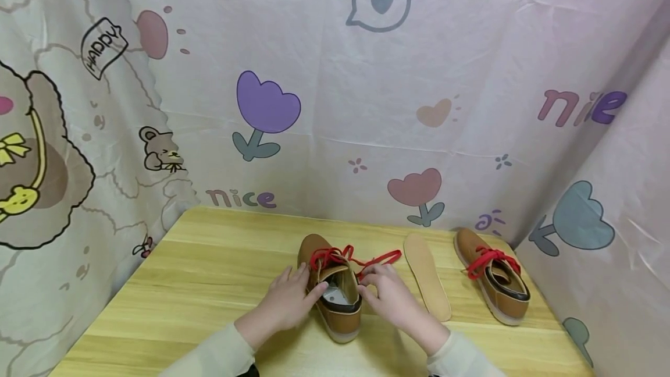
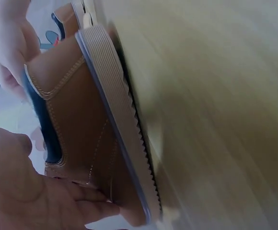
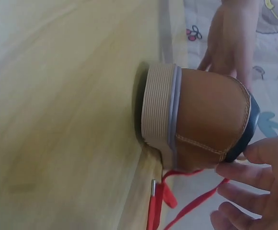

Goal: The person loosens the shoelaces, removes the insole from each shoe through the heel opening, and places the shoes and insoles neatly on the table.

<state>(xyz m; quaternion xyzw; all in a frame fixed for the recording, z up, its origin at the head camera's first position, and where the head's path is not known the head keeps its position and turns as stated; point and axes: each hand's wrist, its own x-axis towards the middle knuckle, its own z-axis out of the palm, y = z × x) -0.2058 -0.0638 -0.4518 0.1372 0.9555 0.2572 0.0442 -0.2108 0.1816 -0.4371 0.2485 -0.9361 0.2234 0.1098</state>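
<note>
A brown leather shoe (image 1: 341, 320) with a black collar and red laces (image 1: 330, 256) stands upright on the table, toe pointing away. Its inside shows a greyish-white footbed (image 1: 334, 294). My left hand (image 1: 289, 301) holds the shoe's left side, fingers along the outer leather and thumb at the opening. At the right collar edge, my right hand (image 1: 389, 295) pinches the rim between thumb and index finger; its other fingers are loosely bent, seen in the right wrist view. The laces are loose, one end trailing right past the right hand. A tan insole (image 1: 426, 275) lies flat to the right.
A second brown shoe (image 1: 510, 307), its red laces tied in a bow, stands near the table's right edge. The wooden table (image 1: 209, 272) meets a printed cloth (image 1: 324, 86) at the back, with cloth on both sides too.
</note>
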